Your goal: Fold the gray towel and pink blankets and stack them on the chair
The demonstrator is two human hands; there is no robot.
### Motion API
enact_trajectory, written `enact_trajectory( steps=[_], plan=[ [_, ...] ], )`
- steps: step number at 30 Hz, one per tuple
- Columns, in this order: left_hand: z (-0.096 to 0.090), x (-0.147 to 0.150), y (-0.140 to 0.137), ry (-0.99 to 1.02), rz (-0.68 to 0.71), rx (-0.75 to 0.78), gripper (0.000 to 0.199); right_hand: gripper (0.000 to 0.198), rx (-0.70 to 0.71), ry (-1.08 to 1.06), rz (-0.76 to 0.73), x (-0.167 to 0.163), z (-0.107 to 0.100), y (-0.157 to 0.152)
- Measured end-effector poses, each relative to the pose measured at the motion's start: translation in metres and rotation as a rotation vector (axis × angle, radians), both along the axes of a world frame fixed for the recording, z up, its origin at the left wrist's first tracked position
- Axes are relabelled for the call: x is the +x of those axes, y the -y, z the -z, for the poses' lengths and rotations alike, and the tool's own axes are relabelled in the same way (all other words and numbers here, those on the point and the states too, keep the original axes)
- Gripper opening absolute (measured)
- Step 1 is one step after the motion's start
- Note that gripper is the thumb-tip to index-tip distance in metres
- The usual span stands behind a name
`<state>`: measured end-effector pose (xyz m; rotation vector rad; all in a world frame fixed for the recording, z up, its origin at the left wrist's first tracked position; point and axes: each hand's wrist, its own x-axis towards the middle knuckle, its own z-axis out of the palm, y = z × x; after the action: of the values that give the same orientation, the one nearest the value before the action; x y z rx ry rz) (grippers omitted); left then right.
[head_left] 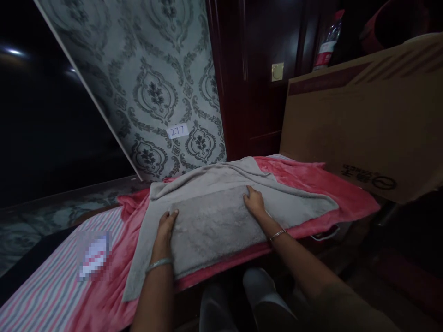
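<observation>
A folded rectangular panel of grey plush cloth [211, 230] lies between my hands on a larger spread of lighter grey fleece [297, 200]. At the panel's left edge, my left hand [166, 226] is closed, thumb on top and the other fingers curled at the side. My right hand [254, 201] pinches the upper right corner in the same way. Whether panel and fleece are one piece I cannot tell. Beneath them is a pink plush blanket [349, 196], which shows on both sides and along the front edge.
Striped fabric [51, 263] with a blurred white item [93, 256] on it covers the left side. A large cardboard box [363, 120] stands at the right, with a bottle [328, 41] behind its top edge. Patterned wall [155, 92] and dark red door [252, 69] close off the back.
</observation>
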<state>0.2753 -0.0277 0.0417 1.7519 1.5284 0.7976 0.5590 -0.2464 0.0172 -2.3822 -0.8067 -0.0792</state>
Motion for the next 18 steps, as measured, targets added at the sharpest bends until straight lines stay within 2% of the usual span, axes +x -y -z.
enact_trajectory(
  steps=[5, 11, 18],
  plan=[
    [-0.002, 0.0, 0.002, 0.109, -0.038, -0.077, 0.057, 0.056, 0.048, 0.067, -0.042, 0.001, 0.003, -0.001],
    [-0.006, 0.0, 0.004, 0.102, -0.035, -0.106, 0.051, 0.06, -0.098, -0.068, -0.036, 0.004, -0.008, -0.002],
    [-0.014, -0.015, 0.004, -0.056, -0.007, -0.002, 0.047, 0.065, -0.137, -0.176, -0.111, 0.016, -0.011, 0.043]
  ],
)
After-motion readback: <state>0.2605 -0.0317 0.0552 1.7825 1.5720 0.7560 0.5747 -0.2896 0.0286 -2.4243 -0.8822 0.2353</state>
